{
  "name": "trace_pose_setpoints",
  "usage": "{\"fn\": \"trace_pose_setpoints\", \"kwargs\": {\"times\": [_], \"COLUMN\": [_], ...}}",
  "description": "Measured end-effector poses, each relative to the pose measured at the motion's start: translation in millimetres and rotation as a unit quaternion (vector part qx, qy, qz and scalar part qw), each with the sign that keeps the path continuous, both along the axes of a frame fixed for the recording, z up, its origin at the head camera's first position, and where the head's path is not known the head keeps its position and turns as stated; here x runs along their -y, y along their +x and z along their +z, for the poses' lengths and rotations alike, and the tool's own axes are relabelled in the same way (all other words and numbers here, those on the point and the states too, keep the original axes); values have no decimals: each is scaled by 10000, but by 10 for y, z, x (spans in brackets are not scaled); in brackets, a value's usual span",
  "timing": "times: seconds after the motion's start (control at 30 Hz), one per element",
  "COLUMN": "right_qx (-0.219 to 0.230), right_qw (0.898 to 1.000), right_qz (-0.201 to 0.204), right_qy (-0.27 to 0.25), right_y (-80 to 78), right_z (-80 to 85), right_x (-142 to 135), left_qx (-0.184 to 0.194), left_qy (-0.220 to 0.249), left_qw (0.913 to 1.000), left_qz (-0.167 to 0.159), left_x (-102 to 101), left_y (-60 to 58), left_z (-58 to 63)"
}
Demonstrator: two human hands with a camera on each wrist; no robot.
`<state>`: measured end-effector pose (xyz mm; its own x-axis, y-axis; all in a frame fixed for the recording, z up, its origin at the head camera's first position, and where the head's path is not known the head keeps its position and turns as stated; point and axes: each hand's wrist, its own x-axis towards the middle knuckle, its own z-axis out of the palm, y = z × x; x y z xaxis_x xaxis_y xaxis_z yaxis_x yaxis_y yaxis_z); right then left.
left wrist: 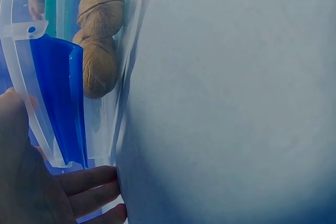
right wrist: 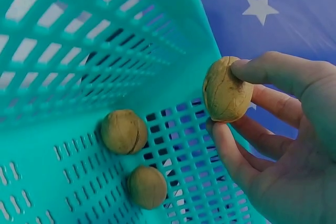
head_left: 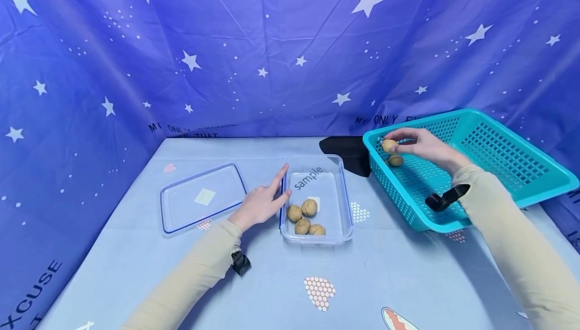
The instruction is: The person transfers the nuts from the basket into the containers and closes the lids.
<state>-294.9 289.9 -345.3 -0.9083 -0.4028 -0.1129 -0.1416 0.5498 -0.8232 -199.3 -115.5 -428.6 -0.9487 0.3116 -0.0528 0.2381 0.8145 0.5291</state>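
My right hand (head_left: 423, 144) pinches a walnut (right wrist: 228, 89) between thumb and fingertips, at the left side of a turquoise plastic basket (head_left: 546, 161). Two more walnuts lie below it in the basket's corner, one a cracked-looking walnut (right wrist: 124, 131), the other a smoother walnut (right wrist: 147, 187). In the head view, my left hand (head_left: 260, 206) rests against the left side of a clear plastic box (head_left: 333, 221), index finger stretched along its rim and thumb at the edge. Several walnuts (head_left: 302, 226) sit at the near left inside the box. The left wrist view shows its blue side clip (left wrist: 60, 98).
A clear lid (head_left: 222, 186) with a blue seal lies on the table left of the box. Behind the box and basket, a black flat thing (head_left: 346, 153) lies on the table. A purple star-patterned curtain (head_left: 272, 43) hangs at the back.
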Motion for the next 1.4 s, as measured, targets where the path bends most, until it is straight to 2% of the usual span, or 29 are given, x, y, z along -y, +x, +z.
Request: {"fn": "trace_pose_setpoints", "kwargs": {"times": [0.6, 0.87, 1.2, 1.4], "right_qx": [-161, -143, -172, -194], "right_qw": [9998, 9992, 9980, 9944], "right_qz": [139, 287, 548, 1001], "right_qy": [14, -232, -252, -284], "right_y": [111, 144, 155, 142], "right_z": [176, 243, 165, 66], "right_x": [338, 535, 732, 822], "left_qx": [73, 79, 84, 88], "left_qy": [11, 23, -17, -24], "left_qw": [10000, 9999, 10000, 10000], "left_qz": [38, 65, 27, 19], "left_x": [21, 24, 17, 14], "left_y": [-14, -13, -21, -24], "left_z": [23, 9, -12, -18]}}
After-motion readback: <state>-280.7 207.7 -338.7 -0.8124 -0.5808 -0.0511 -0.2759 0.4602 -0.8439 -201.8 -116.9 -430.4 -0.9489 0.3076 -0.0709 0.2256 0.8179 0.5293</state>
